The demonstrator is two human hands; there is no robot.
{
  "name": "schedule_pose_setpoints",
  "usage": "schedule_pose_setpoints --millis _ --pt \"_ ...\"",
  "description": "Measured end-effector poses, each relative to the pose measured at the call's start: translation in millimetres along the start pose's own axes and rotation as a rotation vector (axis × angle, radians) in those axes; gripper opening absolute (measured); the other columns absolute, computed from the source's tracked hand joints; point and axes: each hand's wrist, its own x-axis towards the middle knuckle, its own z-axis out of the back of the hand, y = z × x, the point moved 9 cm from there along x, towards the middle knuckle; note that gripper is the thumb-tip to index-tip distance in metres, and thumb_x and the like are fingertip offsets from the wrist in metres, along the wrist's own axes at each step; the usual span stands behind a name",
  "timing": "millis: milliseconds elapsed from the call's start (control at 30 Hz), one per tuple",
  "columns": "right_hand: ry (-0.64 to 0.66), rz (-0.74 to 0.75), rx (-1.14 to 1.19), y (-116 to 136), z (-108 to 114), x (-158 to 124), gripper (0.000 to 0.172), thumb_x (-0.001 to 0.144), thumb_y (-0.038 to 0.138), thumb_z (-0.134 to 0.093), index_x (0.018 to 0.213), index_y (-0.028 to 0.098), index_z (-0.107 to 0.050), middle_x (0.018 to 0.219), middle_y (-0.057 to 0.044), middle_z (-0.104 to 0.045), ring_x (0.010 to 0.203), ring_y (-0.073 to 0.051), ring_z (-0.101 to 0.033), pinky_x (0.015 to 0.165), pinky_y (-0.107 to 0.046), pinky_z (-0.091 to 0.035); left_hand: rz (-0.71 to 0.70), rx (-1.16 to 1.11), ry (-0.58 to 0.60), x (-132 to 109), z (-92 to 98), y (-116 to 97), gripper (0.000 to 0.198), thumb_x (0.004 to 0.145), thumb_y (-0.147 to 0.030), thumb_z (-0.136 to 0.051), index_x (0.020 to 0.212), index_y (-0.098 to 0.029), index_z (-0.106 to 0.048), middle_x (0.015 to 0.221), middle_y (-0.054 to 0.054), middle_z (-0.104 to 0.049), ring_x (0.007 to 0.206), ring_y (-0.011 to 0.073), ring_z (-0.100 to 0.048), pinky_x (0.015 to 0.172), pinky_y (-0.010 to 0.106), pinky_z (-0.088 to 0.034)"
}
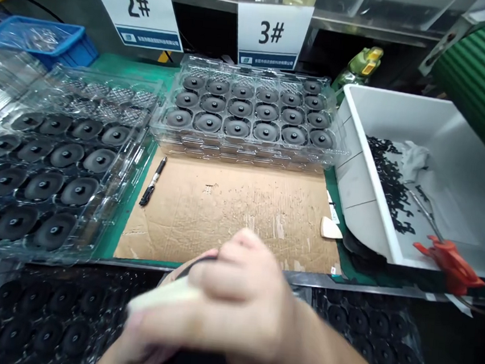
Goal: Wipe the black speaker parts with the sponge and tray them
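My right hand (242, 302), smeared by motion, is closed over a pale, flat-looking piece (167, 294) whose kind I cannot make out. My left hand (139, 335) lies below and behind it, mostly covered, its fingers curled around a black part (200, 261) that shows only as a dark curved edge. Both hands are together in front of the bench edge, and the pale piece appears to be against the black part. Beyond them, a brown cardboard sheet (221, 220) covers the bench, with a black pen (154, 182) at its left.
Clear trays of black round parts stand at the back (250, 143) and left (108, 192); others sit below the bench edge. On the right, a white bin (377, 206) holds small black pieces, and red-handled pliers (451, 262) rest at its rim. A white wedge (331, 228) lies nearby.
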Motion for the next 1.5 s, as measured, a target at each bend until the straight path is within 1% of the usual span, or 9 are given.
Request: schedule_pose_setpoints --millis 100,200,333,633,767,867,967,1167,1500 --pt "-0.217 -0.369 0.061 -64.9 16.8 -22.1 0.027 0.092 0.022 -0.041 0.113 0.027 -0.058 0.098 0.001 -0.065 0.082 -0.011 -0.057 0.074 -0.027 -0.041 0.055 -0.127 0.105 1.3 -10.9 -1.5 0.064 0.053 -0.051 -0.073 0.112 -0.030 -0.059 0.110 -0.002 -0.067 0.102 0.0257 -0.061 0.088 0.031 -0.050" --pt "-0.279 -0.743 0.022 -130.4 3.4 -71.5 0.025 0.087 0.023 -0.049 0.109 0.027 -0.060 0.105 -0.001 -0.064 0.090 -0.016 -0.059 0.075 -0.029 -0.045 0.098 -0.262 0.216 0.6 -18.9 -4.6 0.062 0.056 -0.044 -0.073 0.115 -0.031 -0.058 0.118 0.002 -0.063 0.105 0.0259 -0.059 0.088 0.029 -0.049" --pt "-0.179 -0.806 0.009 -158.5 -42.3 -114.7 0.026 0.085 0.023 -0.048 0.107 0.024 -0.062 0.099 -0.004 -0.066 0.089 -0.021 -0.061 0.078 -0.037 -0.046 0.112 -0.366 0.255 4.4 -18.2 -3.3 0.057 0.062 -0.043 -0.068 0.116 -0.030 -0.057 0.118 0.003 -0.063 0.105 0.0260 -0.059 0.088 0.031 -0.049" --pt "-0.106 -0.729 0.070 -137.0 -45.4 -87.0 0.027 0.087 0.022 -0.048 0.111 0.028 -0.058 0.102 0.000 -0.063 0.091 -0.014 -0.058 0.080 -0.028 -0.047 0.101 -0.363 0.299 7.9 -21.2 -6.1 0.053 0.075 -0.058 -0.045 0.120 -0.030 -0.053 0.111 0.003 -0.065 0.091 0.0216 -0.065 0.075 0.026 -0.054" --pt "-0.116 -0.745 -0.006 -143.1 -49.3 -81.0 0.026 0.080 0.018 -0.056 0.104 0.025 -0.065 0.099 -0.007 -0.057 0.092 -0.022 -0.054 0.083 -0.041 -0.043 -0.230 -0.027 0.242 8.3 -11.0 -29.6 0.057 0.075 -0.057 -0.049 0.128 -0.043 -0.037 0.115 0.000 -0.061 0.086 0.0174 -0.064 0.077 0.028 -0.051" --pt "-0.197 -0.775 -0.051 -137.6 -35.7 -82.4 0.027 0.079 0.017 -0.057 0.105 0.023 -0.064 0.108 -0.010 -0.050 0.103 -0.026 -0.048 0.088 -0.046 -0.038 -0.554 0.484 0.214 2.5 -11.7 -47.9 0.083 0.075 -0.028 -0.065 0.134 -0.048 -0.012 0.124 0.002 -0.052 0.108 0.0217 -0.054 0.093 0.039 -0.042" --pt "-0.258 -0.747 0.231 -114.5 -21.7 -79.0 0.024 0.082 0.020 -0.057 0.104 0.029 -0.062 0.097 -0.004 -0.056 0.091 -0.018 -0.053 0.076 -0.032 -0.044 -0.686 0.819 0.261 1.2 -17.6 -47.9 0.107 0.068 -0.003 -0.066 0.135 -0.044 0.006 0.127 0.008 -0.047 0.117 0.0267 -0.045 0.094 0.049 -0.039" --pt "-0.151 -0.758 0.702 -76.6 -22.4 -66.6 0.017 0.078 0.015 -0.064 0.091 0.026 -0.063 0.084 0.002 -0.062 0.078 -0.012 -0.054 0.067 -0.024 -0.040 -0.604 0.793 0.257 5.7 -15.2 -46.7 0.103 0.069 -0.018 -0.070 0.138 -0.036 0.004 0.116 0.010 -0.053 0.105 0.0248 -0.052 0.090 0.045 -0.041" --pt "0.103 -0.781 1.155 -67.8 -47.8 -47.4 0.010 0.072 0.015 -0.071 0.081 0.016 -0.067 0.078 0.000 -0.066 0.071 -0.009 -0.057 0.066 -0.021 -0.043 -0.215 0.663 0.287 6.9 -15.1 -27.9 0.104 0.061 -0.055 -0.067 0.138 -0.033 -0.001 0.110 0.007 -0.058 0.100 0.0246 -0.058 0.095 0.041 -0.038"
